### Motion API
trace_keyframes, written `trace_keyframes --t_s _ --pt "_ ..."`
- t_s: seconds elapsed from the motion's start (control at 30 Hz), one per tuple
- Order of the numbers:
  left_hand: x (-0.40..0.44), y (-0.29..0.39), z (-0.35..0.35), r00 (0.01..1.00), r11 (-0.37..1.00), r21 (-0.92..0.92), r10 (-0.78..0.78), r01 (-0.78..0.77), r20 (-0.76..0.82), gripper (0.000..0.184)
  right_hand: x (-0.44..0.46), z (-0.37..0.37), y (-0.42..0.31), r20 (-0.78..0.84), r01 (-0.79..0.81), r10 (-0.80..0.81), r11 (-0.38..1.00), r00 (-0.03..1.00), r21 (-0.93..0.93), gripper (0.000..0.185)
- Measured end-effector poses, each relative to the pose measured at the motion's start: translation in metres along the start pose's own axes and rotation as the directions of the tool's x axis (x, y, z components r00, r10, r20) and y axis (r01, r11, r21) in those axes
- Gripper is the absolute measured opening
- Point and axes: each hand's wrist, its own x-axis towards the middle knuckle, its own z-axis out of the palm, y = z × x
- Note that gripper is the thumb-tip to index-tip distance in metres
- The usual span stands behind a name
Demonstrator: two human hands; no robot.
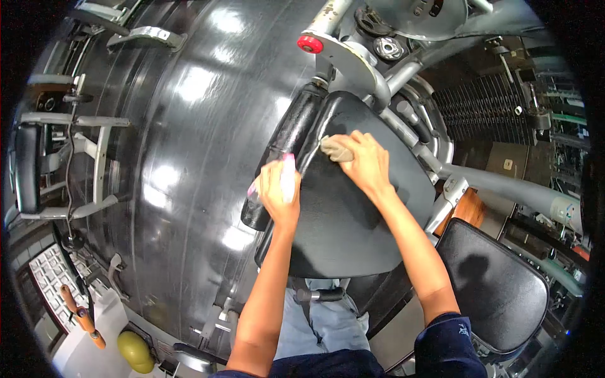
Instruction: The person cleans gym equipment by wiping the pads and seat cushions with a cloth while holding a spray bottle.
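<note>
A black padded seat (353,220) of a gym machine lies in front of me, with a black roller pad (290,135) along its left edge. My right hand (367,165) is closed on a bunched beige cloth (337,150), which touches the seat near its upper left edge. Over the seat's left side, my left hand (277,192) is wrapped round a pink-and-white bottle (288,179). Fingers hide much of the bottle, so its full shape cannot be made out.
Beyond the seat stands the machine's grey frame with a red-capped bar end (310,44). A second black pad (495,283) is at the right, near a weight stack (482,110). A bench (28,167) stands left across the dark floor (183,126); a yellow-green ball (134,351) lies lower left.
</note>
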Motion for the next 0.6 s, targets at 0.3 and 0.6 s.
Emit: trace_keyframes --t_s 0.3,0.6 --pt "-0.038 -0.007 -0.024 0.993 0.989 0.103 -0.112 0.110 0.020 0.023 0.059 -0.003 -0.013 0.037 -0.011 0.011 1.000 0.999 -0.005 0.022" --pt "-0.032 -0.004 -0.017 0.981 0.966 0.193 -0.187 0.175 0.044 0.025 0.107 -0.006 -0.017 0.380 0.397 -0.290 0.886 0.878 -0.241 0.013"
